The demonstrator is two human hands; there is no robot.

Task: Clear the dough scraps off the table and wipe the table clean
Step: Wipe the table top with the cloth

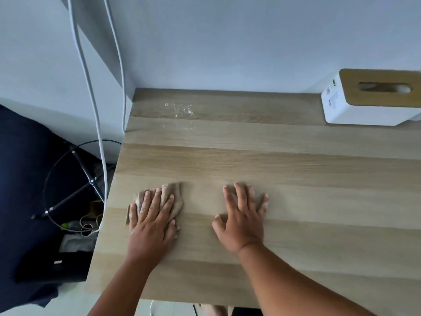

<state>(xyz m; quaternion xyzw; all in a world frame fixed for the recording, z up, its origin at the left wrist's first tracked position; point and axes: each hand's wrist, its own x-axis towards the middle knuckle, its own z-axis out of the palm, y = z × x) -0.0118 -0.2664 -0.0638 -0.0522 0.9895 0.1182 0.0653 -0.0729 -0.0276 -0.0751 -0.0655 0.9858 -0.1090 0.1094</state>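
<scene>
On the near left part of the wooden table [284,156], the left hand [152,222] lay palm down on a crumpled beige cloth [169,195], its fingers spread and nearly straight, pressing the fabric flat against the wood rather than clutching it. The cloth showed past the fingertips on the far side and along both edges of the hand, so most of it sat under the palm and fingers. Just to the right, with a strip of bare wood between them, the right hand [241,217] rested flat on the table with fingers splayed and relaxed, holding nothing; the thumb pointed toward the cloth without touching it. Well beyond both hands, near the far left corner by the wall, a patch of white flour-like specks [180,110] lay scattered on the surface, apart from the cloth. At the far right stood a white tissue box [355,110] with a wooden lid. Two white cables [91,87] hung down beside the table's left edge.
</scene>
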